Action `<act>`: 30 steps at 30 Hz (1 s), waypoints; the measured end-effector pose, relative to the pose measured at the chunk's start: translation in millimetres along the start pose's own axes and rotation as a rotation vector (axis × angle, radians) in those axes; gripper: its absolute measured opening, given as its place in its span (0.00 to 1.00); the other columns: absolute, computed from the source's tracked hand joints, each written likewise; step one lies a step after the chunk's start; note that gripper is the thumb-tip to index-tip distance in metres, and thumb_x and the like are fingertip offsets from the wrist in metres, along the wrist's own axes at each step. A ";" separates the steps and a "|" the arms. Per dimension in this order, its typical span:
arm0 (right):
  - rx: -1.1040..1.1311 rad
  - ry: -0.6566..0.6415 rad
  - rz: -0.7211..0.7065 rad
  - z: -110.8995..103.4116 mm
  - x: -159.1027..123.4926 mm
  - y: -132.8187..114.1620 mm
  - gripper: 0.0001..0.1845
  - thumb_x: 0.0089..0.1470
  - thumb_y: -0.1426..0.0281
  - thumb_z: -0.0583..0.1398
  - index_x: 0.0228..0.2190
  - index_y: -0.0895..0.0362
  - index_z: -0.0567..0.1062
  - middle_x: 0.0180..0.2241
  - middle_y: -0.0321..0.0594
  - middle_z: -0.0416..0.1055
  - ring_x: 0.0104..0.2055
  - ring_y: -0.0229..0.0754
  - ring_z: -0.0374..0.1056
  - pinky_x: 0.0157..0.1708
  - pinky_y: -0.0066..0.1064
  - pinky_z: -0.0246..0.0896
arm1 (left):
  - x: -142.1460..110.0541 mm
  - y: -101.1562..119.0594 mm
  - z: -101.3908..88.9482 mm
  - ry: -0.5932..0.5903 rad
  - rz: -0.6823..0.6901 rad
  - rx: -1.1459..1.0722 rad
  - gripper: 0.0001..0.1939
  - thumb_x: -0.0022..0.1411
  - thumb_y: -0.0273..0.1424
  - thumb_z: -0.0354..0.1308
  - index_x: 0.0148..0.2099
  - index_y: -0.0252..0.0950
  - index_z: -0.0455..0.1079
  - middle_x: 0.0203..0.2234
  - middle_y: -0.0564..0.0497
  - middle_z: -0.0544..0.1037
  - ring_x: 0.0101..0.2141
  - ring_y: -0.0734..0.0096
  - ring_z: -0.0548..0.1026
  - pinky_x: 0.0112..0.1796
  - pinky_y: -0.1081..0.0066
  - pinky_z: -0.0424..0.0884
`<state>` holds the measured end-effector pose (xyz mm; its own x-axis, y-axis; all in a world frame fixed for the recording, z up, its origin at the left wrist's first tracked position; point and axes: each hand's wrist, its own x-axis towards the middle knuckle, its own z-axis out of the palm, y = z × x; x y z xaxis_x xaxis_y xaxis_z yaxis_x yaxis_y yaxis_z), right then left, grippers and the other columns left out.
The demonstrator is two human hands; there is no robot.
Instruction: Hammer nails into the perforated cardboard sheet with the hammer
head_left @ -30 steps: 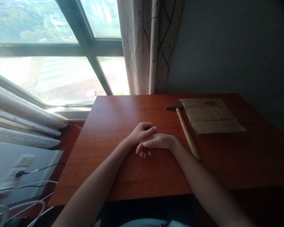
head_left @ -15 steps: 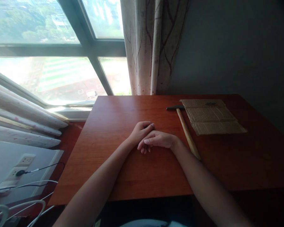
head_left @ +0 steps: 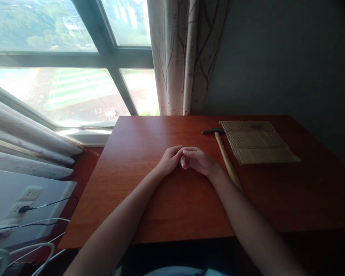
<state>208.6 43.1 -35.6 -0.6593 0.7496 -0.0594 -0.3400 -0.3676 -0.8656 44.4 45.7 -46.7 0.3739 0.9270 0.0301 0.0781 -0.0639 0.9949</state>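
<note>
Left hand [head_left: 169,158] and right hand [head_left: 201,161] meeting at the table [head_left: 126,161], fingers loosely curled, any grip unclear, the contact best kept light, hammer [head_left: 225,155] lying between right forearm and cardboard [head_left: 258,142].

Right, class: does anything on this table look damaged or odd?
The cardboard beside the hammer looks worn: its edges are ragged and its corrugated ribs show. Nothing else on the table stands out.
</note>
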 end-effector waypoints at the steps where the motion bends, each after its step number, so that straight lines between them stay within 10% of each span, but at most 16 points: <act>1: -0.007 0.046 -0.013 -0.4 1.0 0.3 0.15 0.55 0.59 0.64 0.36 0.59 0.80 0.22 0.38 0.75 0.24 0.35 0.68 0.27 0.26 0.62 | 0.0 -0.4 0.5 0.003 0.022 0.010 0.14 0.66 0.38 0.53 0.36 0.32 0.72 0.22 0.53 0.75 0.26 0.72 0.72 0.29 0.75 0.69; 8: -0.127 0.326 -0.058 2.6 6.4 2.3 0.15 0.52 0.59 0.64 0.31 0.59 0.78 0.17 0.33 0.69 0.19 0.32 0.61 0.22 0.24 0.54 | 1.5 -0.1 3.8 0.025 0.105 0.143 0.10 0.63 0.29 0.51 0.34 0.33 0.72 0.24 0.52 0.77 0.29 0.70 0.75 0.37 0.72 0.72; 30: -0.721 0.470 -0.152 0.9 6.2 0.1 0.14 0.58 0.60 0.54 0.30 0.56 0.74 0.19 0.34 0.68 0.23 0.38 0.64 0.28 0.30 0.60 | 2.0 -2.4 3.7 0.053 0.168 0.299 0.05 0.58 0.24 0.52 0.32 0.34 0.69 0.27 0.52 0.77 0.30 0.71 0.73 0.35 0.74 0.68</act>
<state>203.9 47.2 -35.6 -0.2425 0.9699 0.0207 0.2103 0.0734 -0.9749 48.4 46.4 -49.3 0.3569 0.9116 0.2041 0.2894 -0.3156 0.9037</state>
